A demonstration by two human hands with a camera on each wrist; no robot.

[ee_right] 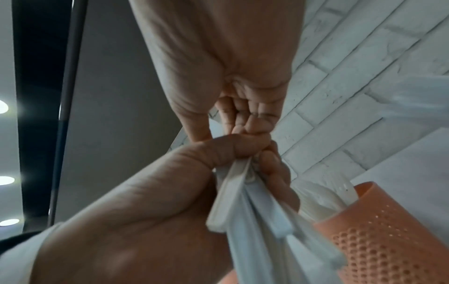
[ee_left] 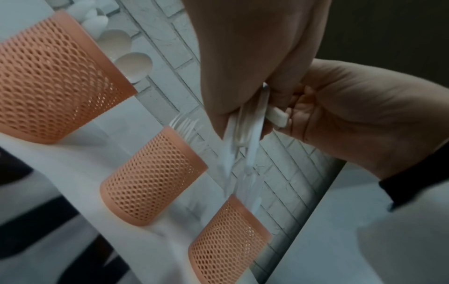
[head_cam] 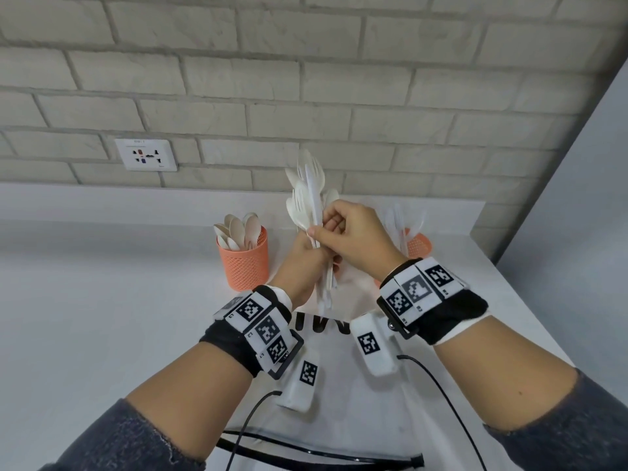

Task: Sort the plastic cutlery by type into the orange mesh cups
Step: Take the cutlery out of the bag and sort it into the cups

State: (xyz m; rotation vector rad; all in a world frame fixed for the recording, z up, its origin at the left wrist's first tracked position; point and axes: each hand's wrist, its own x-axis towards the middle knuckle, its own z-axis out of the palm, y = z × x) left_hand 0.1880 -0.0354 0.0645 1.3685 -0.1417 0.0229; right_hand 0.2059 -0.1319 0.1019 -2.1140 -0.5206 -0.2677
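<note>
While spoons (head_cam: 238,229) fill one cup (head_cam: 244,263), both hands grip cutlery (head_cam: 310,195)

Head view: looks forward and down over both forearms at the white countertop (head_cam: 102,317), grey brick wall (head_cam: 306,79) at 12 o'clock. Left wrist view: close, rolled, facing wall; three orange mesh plastic cups (ee_left: 153,178) run 10 to 5 o'clock. Right wrist view: very close, looking upward. All share the white plastic cutlery bundle (head_cam: 311,198).

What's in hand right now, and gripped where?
Left hand grips a cutlery bundle around its handles; right hand pinches one piece mid-shaft.
</note>
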